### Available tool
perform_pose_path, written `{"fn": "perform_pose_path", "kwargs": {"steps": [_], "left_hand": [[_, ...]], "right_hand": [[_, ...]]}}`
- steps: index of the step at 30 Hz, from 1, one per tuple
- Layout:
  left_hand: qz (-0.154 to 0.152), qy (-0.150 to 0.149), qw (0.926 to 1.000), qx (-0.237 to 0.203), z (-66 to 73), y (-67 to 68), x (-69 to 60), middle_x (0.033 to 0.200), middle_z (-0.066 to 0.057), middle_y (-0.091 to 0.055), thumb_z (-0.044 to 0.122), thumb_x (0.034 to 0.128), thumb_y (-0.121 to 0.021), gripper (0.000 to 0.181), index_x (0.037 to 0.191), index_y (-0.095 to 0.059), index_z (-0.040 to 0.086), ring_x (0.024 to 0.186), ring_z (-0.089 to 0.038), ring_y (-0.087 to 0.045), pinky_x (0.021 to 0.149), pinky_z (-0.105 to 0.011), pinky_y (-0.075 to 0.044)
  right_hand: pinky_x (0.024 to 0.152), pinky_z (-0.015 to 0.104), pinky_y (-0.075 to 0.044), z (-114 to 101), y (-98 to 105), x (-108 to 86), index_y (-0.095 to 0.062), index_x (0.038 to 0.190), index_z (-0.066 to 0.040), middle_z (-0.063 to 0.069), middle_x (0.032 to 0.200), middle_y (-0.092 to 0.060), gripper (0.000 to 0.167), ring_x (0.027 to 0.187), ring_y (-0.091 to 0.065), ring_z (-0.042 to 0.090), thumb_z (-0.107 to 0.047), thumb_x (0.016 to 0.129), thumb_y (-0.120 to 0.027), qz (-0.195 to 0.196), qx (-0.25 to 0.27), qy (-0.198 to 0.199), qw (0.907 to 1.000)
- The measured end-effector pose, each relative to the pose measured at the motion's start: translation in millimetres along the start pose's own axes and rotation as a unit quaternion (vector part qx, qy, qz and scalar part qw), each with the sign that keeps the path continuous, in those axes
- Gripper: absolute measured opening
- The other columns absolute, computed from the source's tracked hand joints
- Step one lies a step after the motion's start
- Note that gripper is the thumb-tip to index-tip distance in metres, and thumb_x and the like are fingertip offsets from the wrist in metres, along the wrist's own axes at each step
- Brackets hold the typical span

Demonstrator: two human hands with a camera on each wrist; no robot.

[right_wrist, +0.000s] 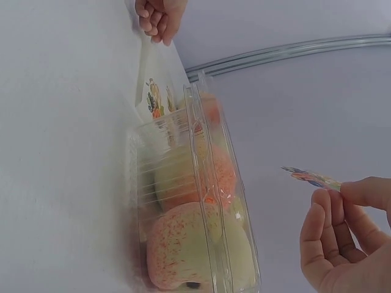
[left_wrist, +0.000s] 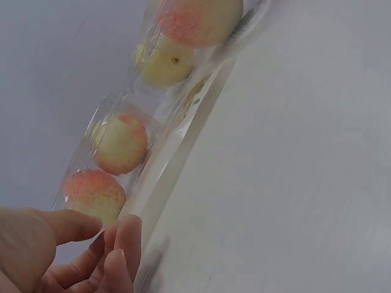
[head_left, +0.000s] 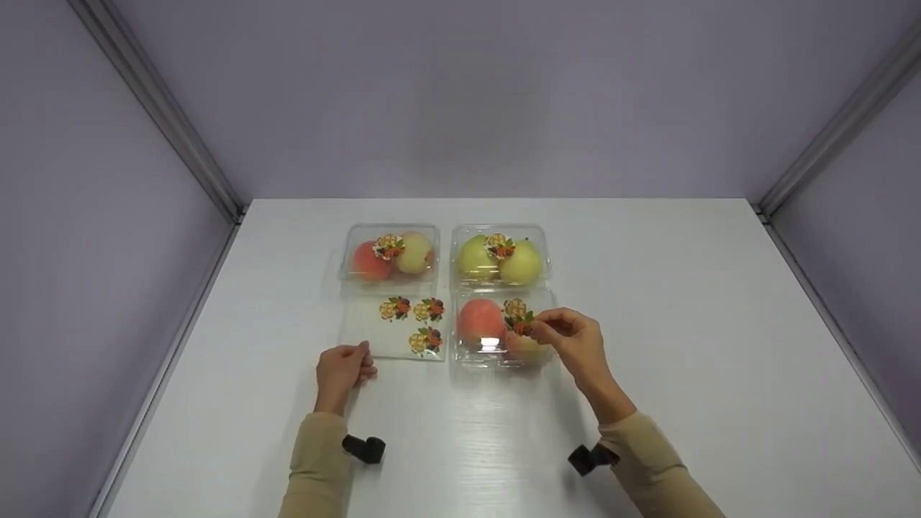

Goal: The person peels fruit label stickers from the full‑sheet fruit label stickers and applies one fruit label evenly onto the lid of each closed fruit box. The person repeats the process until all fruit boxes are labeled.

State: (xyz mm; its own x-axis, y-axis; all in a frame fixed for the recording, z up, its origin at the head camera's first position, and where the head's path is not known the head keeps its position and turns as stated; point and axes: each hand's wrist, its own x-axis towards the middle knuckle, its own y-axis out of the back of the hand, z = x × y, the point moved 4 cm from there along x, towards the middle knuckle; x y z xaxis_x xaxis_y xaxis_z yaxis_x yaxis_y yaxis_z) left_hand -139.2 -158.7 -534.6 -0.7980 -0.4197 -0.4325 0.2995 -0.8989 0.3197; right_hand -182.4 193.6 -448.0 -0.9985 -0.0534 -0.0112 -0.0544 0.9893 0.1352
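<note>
My right hand (head_left: 572,342) pinches a fruit-print sticker (right_wrist: 311,177) by its edge between thumb and fingertips. In the right wrist view the sticker stands apart from the clear lid. Below it is a clear plastic clamshell box (head_left: 460,356) with two red-and-yellow apples (right_wrist: 183,244). At the near left corner of a white sticker sheet (head_left: 363,324), my left hand (head_left: 344,370) holds the edge with thumb and curled fingers. Several like stickers (head_left: 426,339) remain on the sheet's right part. The fingers partly hide that corner in the left wrist view.
Behind the sheet stands a clear box (head_left: 352,273) of reddish and pale apples, bearing a sticker. Beside it, another stickered box (head_left: 500,282) holds yellow-green fruit. The white table (head_left: 683,324) meets grey walls at the back and sides.
</note>
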Motion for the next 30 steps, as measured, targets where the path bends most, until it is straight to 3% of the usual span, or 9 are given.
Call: {"fn": "perform_pose_path", "kwargs": {"steps": [4,14,21,30], "left_hand": [[-0.011,-0.002,0.9999,0.009,3.1,-11.7,-2.6,0.069,0.003,-0.065,0.022,0.0954,-0.058,0.028,0.103,-0.067,-0.003,0.058,-0.003,-0.061,0.054,-0.015,-0.048],[-0.043,-0.056,0.9975,0.002,17.6,-36.2,-7.7,0.075,-0.002,-0.067,0.015,0.0941,-0.058,0.024,0.102,-0.067,-0.006,0.063,-0.006,-0.058,0.058,-0.017,-0.047],[-0.066,-0.064,0.9957,0.011,25.8,-58.2,-14.6,0.082,-0.007,-0.07,0.015,0.0936,-0.058,0.023,0.103,-0.068,-0.004,0.068,-0.007,-0.063,0.063,-0.019,-0.05],[-0.112,-0.104,0.9882,0.008,38.5,-81.8,-22.1,0.088,-0.01,-0.071,0.014,0.0935,-0.058,0.022,0.104,-0.068,-0.003,0.072,-0.009,-0.062,0.065,-0.021,-0.049]], "right_hand": [[0.066,0.023,-0.055,1,0,1.5,-0.068,0.094,0.009,-0.003,0.073,-0.068,0.014,0.067,-0.063,0.007,-0.003,0.086,-0.068,0.0,-0.001,0.003,1.0],[0.064,0.023,-0.056,3,2,9.6,-0.068,0.092,0.01,-0.003,0.07,-0.069,0.012,0.064,-0.065,0.006,-0.001,0.086,-0.067,0.009,-0.007,0.002,0.9999],[0.064,0.021,-0.057,5,5,11.3,-0.067,0.095,0.01,-0.003,0.073,-0.069,0.011,0.066,-0.066,0.006,0.001,0.087,-0.065,0.026,-0.007,-0.017,0.9995],[0.062,0.02,-0.057,5,8,16.0,-0.066,0.092,0.011,-0.006,0.069,-0.068,0.009,0.062,-0.065,0.005,0.005,0.086,-0.064,0.045,0.016,-0.015,0.9987]]}}
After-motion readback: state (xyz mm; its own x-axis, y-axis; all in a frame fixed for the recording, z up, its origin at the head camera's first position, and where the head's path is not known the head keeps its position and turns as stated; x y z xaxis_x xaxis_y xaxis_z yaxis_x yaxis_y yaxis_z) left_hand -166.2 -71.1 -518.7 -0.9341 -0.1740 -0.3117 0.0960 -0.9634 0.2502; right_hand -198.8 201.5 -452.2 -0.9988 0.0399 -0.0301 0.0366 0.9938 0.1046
